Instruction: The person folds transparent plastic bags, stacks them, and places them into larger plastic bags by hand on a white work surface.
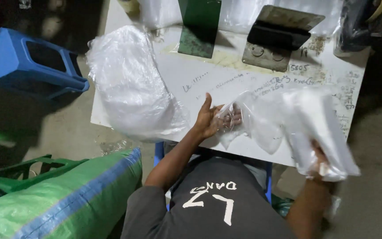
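A large stack of clear plastic bags (131, 84) already lies on the white desk (208, 79), to the left of your left hand (208, 120) and overhanging the desk's near edge. That pile looks like the handled portion, though you cannot tell from this view how many bags it holds or how many remain. A single clear bag (255, 117) is in work between your two hands, spread out flat over the desk just right of the stack. On the far side of the stack, the green upright bracket (198, 26) and the grey metal plate (276, 37) with its black clamp stand untouched.

Your left hand rests at the near edge of the desk, just right of the stack, palm up and fingers spread wide inside or under the mouth of the clear bag; the film blurs the fingertips, but the hand is opened out, not clenched. Your forearm runs back down toward your dark shirt.

Your right hand (319, 161) is well to the right of the stack, off the desk's near corner, closed around a bundle of white bags (319, 128) that stands up from the fist and hides most of the fingers.
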